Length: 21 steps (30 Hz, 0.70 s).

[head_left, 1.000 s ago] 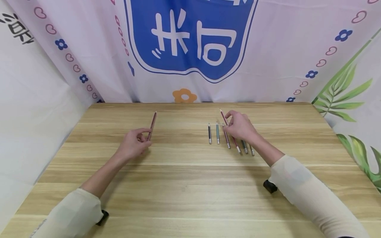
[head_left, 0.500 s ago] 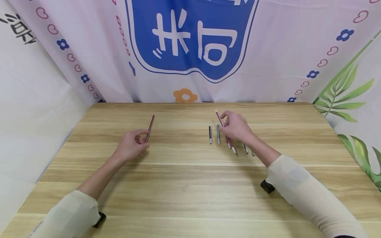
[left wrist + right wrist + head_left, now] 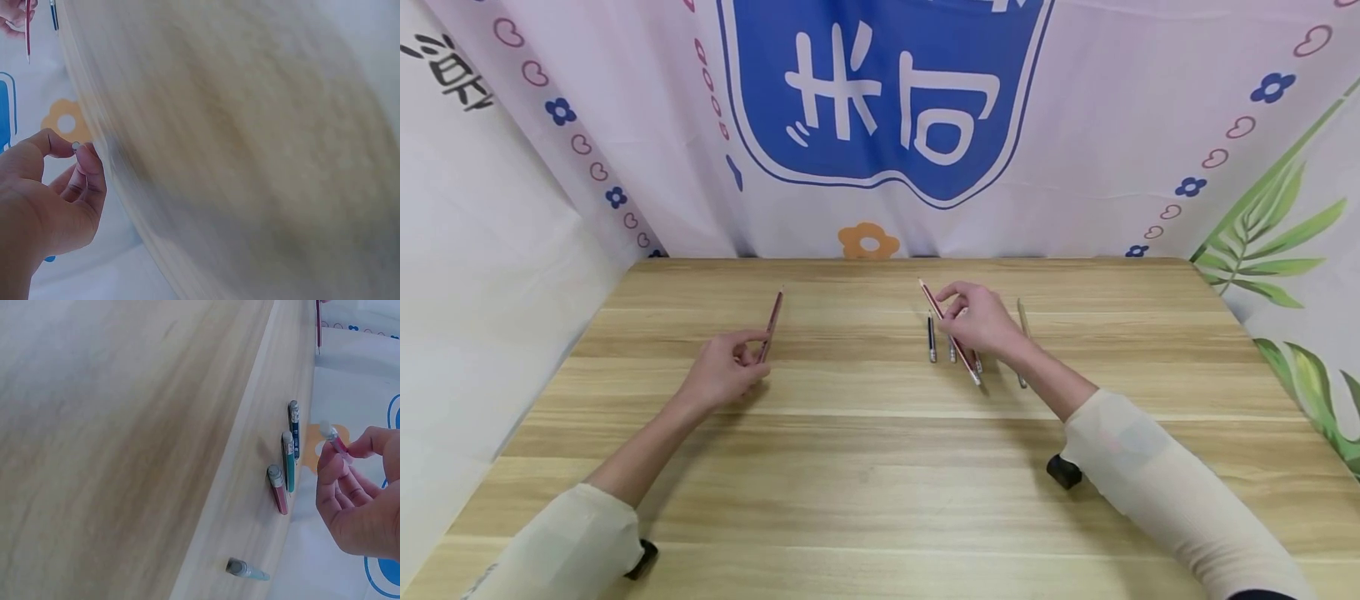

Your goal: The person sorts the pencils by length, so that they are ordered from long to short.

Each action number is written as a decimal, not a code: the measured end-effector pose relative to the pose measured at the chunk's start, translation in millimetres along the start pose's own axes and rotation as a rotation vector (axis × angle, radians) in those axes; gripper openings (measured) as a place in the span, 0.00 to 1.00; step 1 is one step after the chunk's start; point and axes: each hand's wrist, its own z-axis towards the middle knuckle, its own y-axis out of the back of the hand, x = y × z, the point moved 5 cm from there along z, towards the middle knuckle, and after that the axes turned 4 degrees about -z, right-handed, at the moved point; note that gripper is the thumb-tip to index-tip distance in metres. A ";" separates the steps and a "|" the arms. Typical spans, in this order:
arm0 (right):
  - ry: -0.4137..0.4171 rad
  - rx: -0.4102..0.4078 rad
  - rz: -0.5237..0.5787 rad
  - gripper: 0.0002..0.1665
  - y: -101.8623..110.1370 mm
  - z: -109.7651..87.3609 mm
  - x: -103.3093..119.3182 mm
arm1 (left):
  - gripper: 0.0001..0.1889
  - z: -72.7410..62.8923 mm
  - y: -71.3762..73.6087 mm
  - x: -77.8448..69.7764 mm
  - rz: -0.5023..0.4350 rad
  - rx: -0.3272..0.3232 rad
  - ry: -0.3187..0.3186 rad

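Note:
My left hand (image 3: 722, 371) pinches a dark red pencil (image 3: 774, 315) between thumb and fingers, its point tilted up and away. In the left wrist view that pencil's round end (image 3: 75, 146) shows between the fingertips. My right hand (image 3: 985, 321) pinches a red pencil (image 3: 929, 295) with a white eraser; it slants over the pencils on the table. Under and beside this hand lie a dark blue pencil (image 3: 932, 337), a teal pencil (image 3: 289, 464) and a dark red pencil (image 3: 277, 492). The hand partly hides them in the head view.
Past the right wrist lies a pale pencil (image 3: 1022, 313), partly behind the arm. A light teal pencil (image 3: 249, 569) lies apart from the others in the right wrist view. The wooden table (image 3: 850, 467) ends at a printed curtain (image 3: 1112, 125).
My right hand has moved left with its red pencil, passing over the row and uncovering the pale pencil on the right. My left hand has shifted slightly left, still holding its pencil.

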 end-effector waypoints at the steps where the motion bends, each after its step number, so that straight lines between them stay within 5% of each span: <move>1: -0.001 0.007 0.022 0.24 -0.9 -0.1 0.5 | 0.30 -0.2 0.3 0.9 0.000 0.000 -0.001; 9: -0.004 0.066 0.153 0.26 -8.5 0.2 3.7 | 0.30 -2.6 3.5 5.3 0.023 0.005 -0.009; 21: -0.013 0.106 0.203 0.26 -19.0 0.8 14.0 | 0.29 -5.2 4.9 10.0 0.033 0.001 -0.004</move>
